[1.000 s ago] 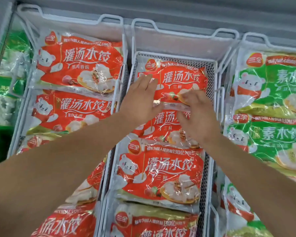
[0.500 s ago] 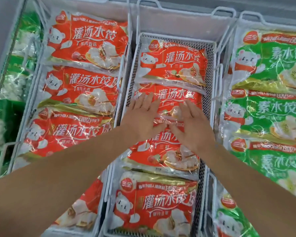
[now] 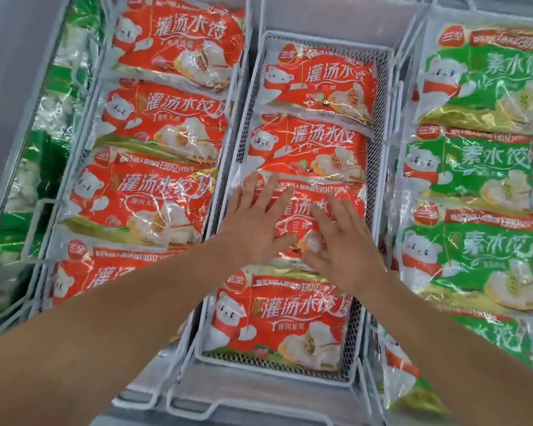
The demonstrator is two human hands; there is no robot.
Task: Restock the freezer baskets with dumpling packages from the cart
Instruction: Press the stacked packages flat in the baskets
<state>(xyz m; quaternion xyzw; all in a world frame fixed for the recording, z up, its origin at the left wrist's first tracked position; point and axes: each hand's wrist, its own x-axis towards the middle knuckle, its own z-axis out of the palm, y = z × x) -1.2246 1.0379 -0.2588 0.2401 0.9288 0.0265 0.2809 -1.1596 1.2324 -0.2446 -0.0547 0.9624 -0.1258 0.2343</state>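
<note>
A white wire freezer basket in the middle holds a row of overlapping red dumpling packages. Both hands lie flat on the third red package from the back. My left hand presses its left half with straight, spread fingers. My right hand rests on its right half, fingers straight too. Behind it lie the far package and a second one. A nearer red package fills the basket's front end. The cart is out of view.
A basket on the left holds several red packages. On the right, a basket carries green dumpling packages. Green bags sit at the far left. The freezer's grey front rim runs along the bottom.
Both hands have slid toward me along the middle basket, from the back packages to the third one, staying flat. The view has tilted down, showing the basket's front end.
</note>
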